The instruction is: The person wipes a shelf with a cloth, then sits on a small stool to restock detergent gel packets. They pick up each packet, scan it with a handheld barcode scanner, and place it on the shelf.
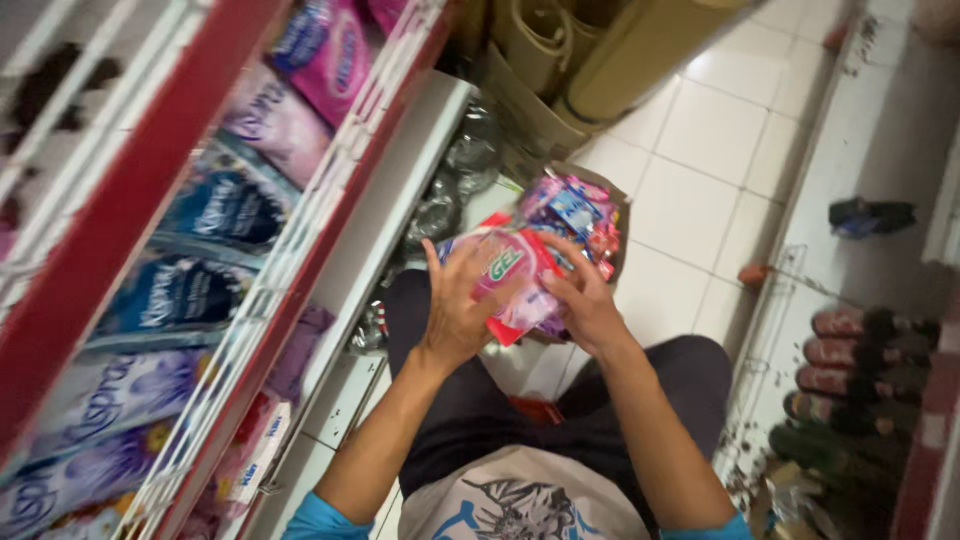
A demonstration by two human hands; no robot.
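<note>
From the head camera, looking down, I had both hands meeting near the middle of the frame around a soft plastic refill pouch [515, 285], pink and white with red edges. My left hand [455, 305] lay flat against the pouch's near face, fingers spread and thumb up along its left edge. My right hand [585, 305] curled over the right side, fingers pressed onto the film and pinching it against the palm. The pouch was held in the air above my lap, tilted, touching nothing but my hands.

Just beyond it, toward the upper middle of the frame, an open cardboard box [615, 215] on the tiled floor [700, 140] held a jumble of similar bright packets [575, 210].

I judged the pouch to be light to middling in weight and floppy, its contents shifting inside glossy film that could slide under a loose grip. It looked safest held by both side edges or the stiffer sealed seam, not squeezed in the belly.

Along the left of the frame ran a red-edged shelf [300, 270] with blue and purple pouches [190, 290] behind white wire. At the lower right stood dark bottles [860, 380].
</note>
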